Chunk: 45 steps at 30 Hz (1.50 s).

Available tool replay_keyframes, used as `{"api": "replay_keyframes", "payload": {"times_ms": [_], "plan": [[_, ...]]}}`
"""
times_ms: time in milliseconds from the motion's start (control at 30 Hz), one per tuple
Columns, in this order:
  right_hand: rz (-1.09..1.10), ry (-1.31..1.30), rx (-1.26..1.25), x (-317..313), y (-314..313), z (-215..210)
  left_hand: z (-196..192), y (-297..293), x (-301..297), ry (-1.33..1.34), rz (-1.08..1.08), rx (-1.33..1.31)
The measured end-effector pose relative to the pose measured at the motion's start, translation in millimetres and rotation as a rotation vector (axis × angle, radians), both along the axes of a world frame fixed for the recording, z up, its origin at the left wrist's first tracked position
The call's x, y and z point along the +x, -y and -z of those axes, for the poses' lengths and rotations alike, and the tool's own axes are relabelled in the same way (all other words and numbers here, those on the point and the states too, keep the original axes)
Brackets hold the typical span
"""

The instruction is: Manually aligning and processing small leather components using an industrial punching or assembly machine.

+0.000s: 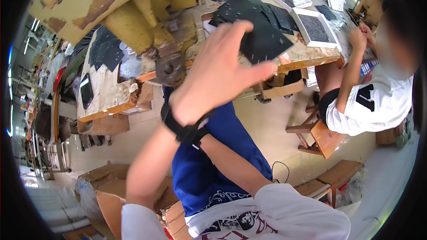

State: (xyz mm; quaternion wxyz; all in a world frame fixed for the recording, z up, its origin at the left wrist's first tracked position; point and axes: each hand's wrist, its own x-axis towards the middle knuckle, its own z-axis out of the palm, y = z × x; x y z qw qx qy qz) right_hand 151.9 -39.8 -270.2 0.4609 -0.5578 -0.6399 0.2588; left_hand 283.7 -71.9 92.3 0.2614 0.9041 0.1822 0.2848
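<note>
Forearms cross visually at black wristbands. Left hand raised, motion-blurred, back upward; fingers slightly curved toward far side, thumb spread wide to right. Right hand hidden behind left wrist; cannot tell whether spread or pinching. Black sheets in loose fanned pile on counter, far side of left hand; contact unclear. White tray of small dark pieces just right of sheets; yellow machine to left.
</note>
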Motion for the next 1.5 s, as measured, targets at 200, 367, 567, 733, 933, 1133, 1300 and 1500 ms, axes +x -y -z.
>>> {"api": "replay_keyframes", "payload": {"times_ms": [200, 367, 567, 733, 933, 1133, 1300, 1500], "plan": [[-0.220, -0.154, -0.183, 20.0, 1.9, -5.9, 46.8, 50.2, -138.8, 0.559, -0.043, -0.915], [-0.302, 0.141, -0.537, 64.5, 7.2, -65.7, 90.5, 90.9, -207.7, 0.794, -0.316, -0.877], [-0.294, 0.313, -0.567, 52.4, 24.9, -117.9, 126.4, 93.6, -250.2, 1.103, -0.346, -0.836], [-0.292, 0.341, -0.623, 47.7, 24.0, -122.4, 146.9, 88.2, -260.1, 1.299, -0.250, -0.943], [-0.289, 0.360, -0.624, 45.3, 21.2, -124.2, 152.1, 81.1, -261.5, 1.522, -0.066, -1.082], [-0.302, 0.363, -0.599, 48.2, 19.9, -124.6, 153.3, 73.5, -263.1, 1.647, 0.278, -1.144], [-0.329, 0.308, -0.618, 50.5, 26.5, -128.5, 140.9, 75.8, -265.2, 1.720, 0.422, -1.238], [-0.410, 0.278, -0.546, 57.5, 26.7, -120.7, 129.0, 78.7, -255.9, 1.775, 0.721, -1.333]]}}
